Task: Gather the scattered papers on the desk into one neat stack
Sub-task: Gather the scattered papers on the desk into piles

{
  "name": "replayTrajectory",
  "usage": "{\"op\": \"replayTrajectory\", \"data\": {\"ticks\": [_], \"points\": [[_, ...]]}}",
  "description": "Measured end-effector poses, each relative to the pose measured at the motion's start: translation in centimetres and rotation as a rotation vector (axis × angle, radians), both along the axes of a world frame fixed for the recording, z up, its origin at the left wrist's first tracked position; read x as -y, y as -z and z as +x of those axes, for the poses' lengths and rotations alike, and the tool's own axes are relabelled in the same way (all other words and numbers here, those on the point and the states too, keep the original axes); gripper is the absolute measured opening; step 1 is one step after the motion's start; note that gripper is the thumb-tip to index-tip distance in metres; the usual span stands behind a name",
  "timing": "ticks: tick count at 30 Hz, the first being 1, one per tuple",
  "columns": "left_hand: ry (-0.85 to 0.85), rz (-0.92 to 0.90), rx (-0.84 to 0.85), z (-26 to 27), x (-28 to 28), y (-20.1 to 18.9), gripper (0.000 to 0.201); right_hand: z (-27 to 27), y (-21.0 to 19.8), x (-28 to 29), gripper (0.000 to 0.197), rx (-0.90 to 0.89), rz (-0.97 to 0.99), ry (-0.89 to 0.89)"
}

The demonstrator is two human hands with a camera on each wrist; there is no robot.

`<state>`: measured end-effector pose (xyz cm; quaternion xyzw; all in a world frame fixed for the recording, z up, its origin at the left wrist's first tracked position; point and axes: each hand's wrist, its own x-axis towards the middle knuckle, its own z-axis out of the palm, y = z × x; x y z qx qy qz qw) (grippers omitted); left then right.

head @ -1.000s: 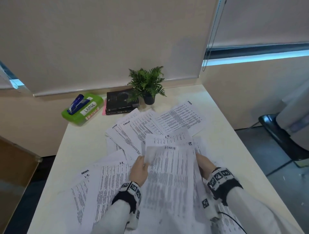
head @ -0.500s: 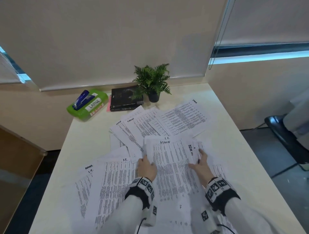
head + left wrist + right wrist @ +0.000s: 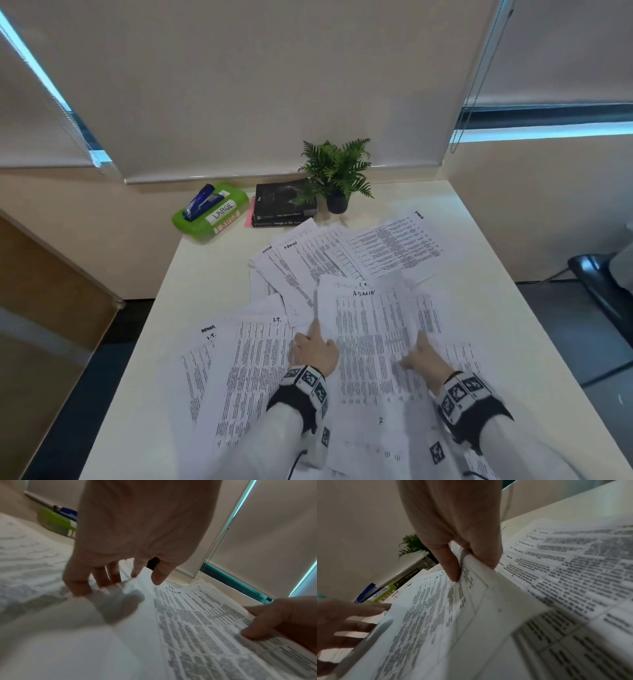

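Observation:
Printed papers lie scattered over the pale desk [image 3: 212, 274]. A small bundle topped by a sheet marked ADMIN [image 3: 370, 335] lies in the middle, between my hands. My left hand [image 3: 313, 339] curls its fingers [image 3: 77, 584] round the bundle's rolled left edge, thumb over the sheet [image 3: 197, 615]. My right hand [image 3: 419, 353] pinches the right edge, which is lifted slightly; in the right wrist view this hand [image 3: 471, 568] has its thumb on the sheet [image 3: 436, 615]. Loose sheets fan out at the far side [image 3: 394, 246], at the left marked I.T. [image 3: 253, 363], and under my right forearm [image 3: 459, 363].
At the desk's back stand a green box with a blue stapler [image 3: 212, 214] on it, black books [image 3: 284, 202] and a small potted plant [image 3: 337, 174]. Blinds close the back. The floor drops off on the left, and a black chair [image 3: 603, 284] stands to the right.
The bundle, held up towards me a second ago, now lies lower and flatter on the desk. My right hand has come round onto its right edge, and both hands sit further forward.

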<state>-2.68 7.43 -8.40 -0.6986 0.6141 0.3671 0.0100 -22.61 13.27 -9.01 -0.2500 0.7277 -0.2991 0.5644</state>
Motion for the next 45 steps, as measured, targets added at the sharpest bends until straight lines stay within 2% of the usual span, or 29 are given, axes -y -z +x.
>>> {"op": "replayTrajectory", "data": {"ticks": [2, 4, 8, 10, 13, 15, 16, 18, 20, 22, 24, 26, 28, 30, 32, 34, 37, 39, 41, 43, 45], "points": [[-0.005, -0.004, -0.093, 1.2, 0.2, -0.3, 0.053, -0.6, -0.1, -0.2, 0.080, -0.057, -0.036, -0.044], [-0.048, -0.063, -0.109, 3.1, 0.4, -0.6, 0.048, -1.9, -0.1, -0.3, 0.073, -0.090, -0.072, -0.019], [-0.234, -0.193, 0.112, 9.1, 0.3, -0.7, 0.044, -4.2, -0.8, -1.1, 0.090, -0.072, -0.024, 0.075], [-0.377, -0.140, 0.234, 12.7, -0.2, -0.4, 0.053, -4.6, -0.9, -1.8, 0.088, -0.019, 0.038, 0.105], [-0.565, -0.013, 0.240, 16.1, -1.4, -0.1, 0.079, -4.0, -0.7, -2.7, 0.098, 0.038, 0.107, 0.133], [-0.598, 0.050, 0.243, 17.0, -2.2, -0.2, 0.093, -3.8, 0.2, -2.8, 0.109, 0.056, 0.099, 0.148], [-0.592, 0.061, 0.245, 17.1, -2.4, -0.1, 0.094, -3.6, 0.6, -2.8, 0.107, 0.056, 0.090, 0.153], [-0.584, 0.066, 0.195, 17.4, -2.4, 0.2, 0.089, -3.3, 0.6, -2.9, 0.094, 0.053, 0.076, 0.192], [-0.562, 0.080, 0.036, 17.5, -2.4, 0.5, 0.078, -3.1, 0.3, -3.0, 0.086, 0.055, 0.073, 0.187], [-0.483, 0.125, -0.091, 17.4, -2.6, 0.4, 0.060, -2.8, 0.0, -3.0, 0.075, 0.046, 0.081, 0.172], [-0.429, 0.110, -0.121, 17.2, -3.0, 0.4, 0.040, -2.6, -0.2, -3.0, 0.059, 0.027, 0.061, 0.157], [-0.410, 0.007, -0.086, 17.2, -3.4, 0.7, 0.033, -2.6, -0.2, -2.9, 0.056, -0.015, 0.057, 0.154], [-0.496, -0.091, 0.035, 17.7, -3.8, 0.5, 0.030, -2.7, -0.2, -2.6, 0.058, -0.063, 0.046, 0.145], [-0.670, -0.063, 0.143, 18.7, -4.3, 0.1, 0.030, -3.1, 0.5, -2.2, 0.065, -0.078, 0.043, 0.129], [-0.768, 0.050, 0.162, 19.5, -4.5, -0.3, 0.036, -3.2, 1.0, -2.0, 0.073, -0.084, 0.042, 0.106], [-0.792, 0.121, 0.135, 19.9, -4.1, -0.4, 0.040, -2.6, 0.7, -2.0, 0.069, -0.080, 0.033, 0.073], [-0.809, 0.130, 0.032, 19.5, -2.8, -0.6, 0.043, -1.7, 0.3, -2.0, 0.039, -0.081, 0.030, 0.043], [-0.846, 0.061, -0.075, 19.1, -2.3, -0.3, 0.040, -1.5, 0.4, -1.9, 0.048, -0.097, 0.041, 0.039], [-0.914, -0.075, -0.202, 18.5, -2.3, -0.2, 0.045, -1.7, 1.0, -1.7, 0.054, -0.112, 0.051, 0.047], [-0.999, -0.115, -0.310, 18.1, -2.5, -0.4, 0.065, -1.7, 1.3, -1.7, 0.065, -0.104, 0.058, 0.047], [-1.009, -0.028, -0.350, 18.1, -2.3, -0.9, 0.080, -1.2, 0.7, -1.8, 0.064, -0.113, 0.054, 0.059]]}}
